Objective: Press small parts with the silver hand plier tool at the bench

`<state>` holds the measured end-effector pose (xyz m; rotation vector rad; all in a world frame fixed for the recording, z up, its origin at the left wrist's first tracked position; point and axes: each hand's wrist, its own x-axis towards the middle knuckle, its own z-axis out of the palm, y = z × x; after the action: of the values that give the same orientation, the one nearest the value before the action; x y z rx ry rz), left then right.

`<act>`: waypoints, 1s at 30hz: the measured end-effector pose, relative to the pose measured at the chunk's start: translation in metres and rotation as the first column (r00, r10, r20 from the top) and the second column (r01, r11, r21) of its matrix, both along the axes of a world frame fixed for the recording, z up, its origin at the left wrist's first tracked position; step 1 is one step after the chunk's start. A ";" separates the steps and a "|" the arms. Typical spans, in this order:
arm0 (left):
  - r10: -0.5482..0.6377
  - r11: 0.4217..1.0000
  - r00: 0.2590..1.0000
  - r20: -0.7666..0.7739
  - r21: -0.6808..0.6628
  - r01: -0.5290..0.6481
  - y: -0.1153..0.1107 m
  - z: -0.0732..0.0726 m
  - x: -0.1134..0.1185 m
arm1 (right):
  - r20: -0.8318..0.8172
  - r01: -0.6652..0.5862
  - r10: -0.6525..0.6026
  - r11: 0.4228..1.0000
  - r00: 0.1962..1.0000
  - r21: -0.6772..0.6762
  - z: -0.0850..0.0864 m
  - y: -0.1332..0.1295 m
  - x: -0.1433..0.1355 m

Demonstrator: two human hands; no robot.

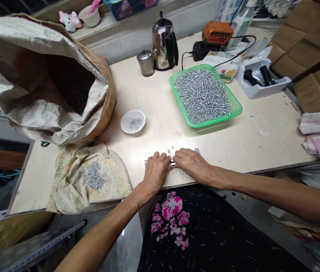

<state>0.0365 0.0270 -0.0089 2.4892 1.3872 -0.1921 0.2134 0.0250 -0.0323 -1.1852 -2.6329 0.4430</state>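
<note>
Near the front edge of the table, my left hand (pixel 156 173) and my right hand (pixel 191 164) are close together, fingers curled down. Both press on a slim silvery metal strip (pixel 172 163), which shows in the gap between them; most of it is hidden under the fingers. To the left, a small heap of ribbed metal pins (pixel 94 175) lies on a crumpled floral cloth (pixel 71 190). A white bowl (pixel 124 124) with some metal pieces stands beyond my left hand. Farther back, a green plastic basket (pixel 237 110) is filled with similar short metal pins.
A large open sack (pixel 105 90) stands at the left with dark contents. Along the back are a steel kettle (pixel 162 43), a lidded metal canister (pixel 145 62) and an orange battery (pixel 217 32) on a charger. A white tray (pixel 264 90) and cardboard boxes (pixel 304 41) are at the right.
</note>
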 end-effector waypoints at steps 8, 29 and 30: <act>0.037 0.999 0.999 0.002 -0.021 -0.037 -0.001 0.005 0.004 | 0.079 -0.037 0.030 0.996 0.996 0.086 -0.006 0.001 0.005; 0.684 0.667 0.727 -0.064 0.459 -0.588 -0.004 0.004 -0.225 | -0.187 -0.064 0.098 0.982 0.977 0.179 -0.042 -0.008 -0.019; 0.673 0.687 0.733 -0.101 0.453 -0.568 0.001 0.004 -0.225 | -0.180 -0.067 0.099 0.982 0.979 0.174 -0.041 -0.008 -0.019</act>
<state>-0.1883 0.0280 -0.0046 2.1242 2.5346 -0.0944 0.1948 0.0175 -0.0728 -0.9366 -2.5071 0.3233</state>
